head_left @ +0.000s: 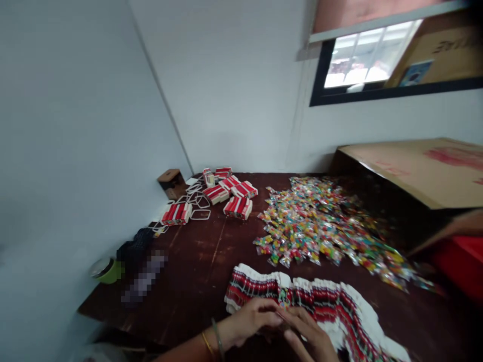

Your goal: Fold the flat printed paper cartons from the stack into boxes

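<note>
My left hand [252,319] and my right hand [309,336] meet at the near edge of the dark wooden table [196,251], right over a long fanned row of flat red-and-white cartons [320,301]. Both hands are closed in a pinch, fingertips together, on a small colourful packet [282,296] against the cartons. Bangles sit on my left wrist. Beyond the cartons lies a wide heap of small colourful sweet packets [320,226].
Several bundled red-and-white boxes [237,206] and loose white bands [198,201] lie at the far left, by a small brown box [170,181]. A large cardboard box [418,171] stands at the right, a red bin [460,266] beside it. A green cup [107,270] sits at the left edge.
</note>
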Action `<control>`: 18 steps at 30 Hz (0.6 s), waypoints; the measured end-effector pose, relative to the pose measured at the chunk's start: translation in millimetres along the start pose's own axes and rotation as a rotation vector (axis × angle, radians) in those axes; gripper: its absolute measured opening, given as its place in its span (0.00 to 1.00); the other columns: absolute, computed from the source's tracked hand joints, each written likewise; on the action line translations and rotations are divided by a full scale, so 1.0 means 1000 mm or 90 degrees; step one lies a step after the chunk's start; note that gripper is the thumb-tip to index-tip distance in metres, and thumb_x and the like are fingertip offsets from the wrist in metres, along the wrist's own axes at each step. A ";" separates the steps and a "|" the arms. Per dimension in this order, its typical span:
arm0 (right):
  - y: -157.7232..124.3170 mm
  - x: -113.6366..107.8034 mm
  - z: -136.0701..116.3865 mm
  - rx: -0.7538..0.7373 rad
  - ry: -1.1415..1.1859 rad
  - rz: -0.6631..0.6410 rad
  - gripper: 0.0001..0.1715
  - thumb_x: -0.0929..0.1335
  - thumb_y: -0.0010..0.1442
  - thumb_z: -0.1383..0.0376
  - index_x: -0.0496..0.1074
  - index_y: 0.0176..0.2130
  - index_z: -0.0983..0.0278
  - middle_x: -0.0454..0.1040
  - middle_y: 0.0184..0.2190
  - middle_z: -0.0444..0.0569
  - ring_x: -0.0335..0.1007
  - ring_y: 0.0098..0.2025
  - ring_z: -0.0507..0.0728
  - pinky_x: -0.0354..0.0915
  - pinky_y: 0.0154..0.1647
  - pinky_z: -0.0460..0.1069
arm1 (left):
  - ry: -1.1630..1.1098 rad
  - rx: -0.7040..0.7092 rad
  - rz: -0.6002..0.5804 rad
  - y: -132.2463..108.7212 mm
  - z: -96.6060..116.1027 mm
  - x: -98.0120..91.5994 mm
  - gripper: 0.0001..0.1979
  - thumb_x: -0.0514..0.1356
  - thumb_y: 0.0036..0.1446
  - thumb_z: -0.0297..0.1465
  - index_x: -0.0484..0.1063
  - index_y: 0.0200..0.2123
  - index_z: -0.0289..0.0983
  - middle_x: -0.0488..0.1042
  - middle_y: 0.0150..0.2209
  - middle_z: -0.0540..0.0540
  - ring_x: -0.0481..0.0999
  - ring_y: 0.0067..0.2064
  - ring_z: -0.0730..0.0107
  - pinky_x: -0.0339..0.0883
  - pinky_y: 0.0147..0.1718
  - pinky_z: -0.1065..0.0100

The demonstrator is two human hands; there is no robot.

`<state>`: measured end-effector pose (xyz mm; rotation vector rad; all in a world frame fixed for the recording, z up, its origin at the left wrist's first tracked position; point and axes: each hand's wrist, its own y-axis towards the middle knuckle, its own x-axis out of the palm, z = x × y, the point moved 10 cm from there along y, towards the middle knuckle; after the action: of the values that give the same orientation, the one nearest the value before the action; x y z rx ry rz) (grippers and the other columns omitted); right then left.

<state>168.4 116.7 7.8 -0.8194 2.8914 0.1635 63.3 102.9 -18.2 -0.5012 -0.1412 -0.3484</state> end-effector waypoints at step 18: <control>-0.004 -0.005 -0.032 0.011 0.072 0.053 0.10 0.68 0.60 0.62 0.80 0.39 0.58 0.73 0.34 0.47 0.68 0.40 0.55 0.64 0.42 0.49 | 0.149 0.041 -0.057 0.006 0.009 0.010 0.16 0.60 0.51 0.35 0.74 0.44 0.36 0.75 0.41 0.45 0.70 0.43 0.62 0.65 0.40 0.66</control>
<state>171.5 111.2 39.6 -0.7289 3.0300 0.1036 74.4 108.7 -10.7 -0.3876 0.0516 -0.4858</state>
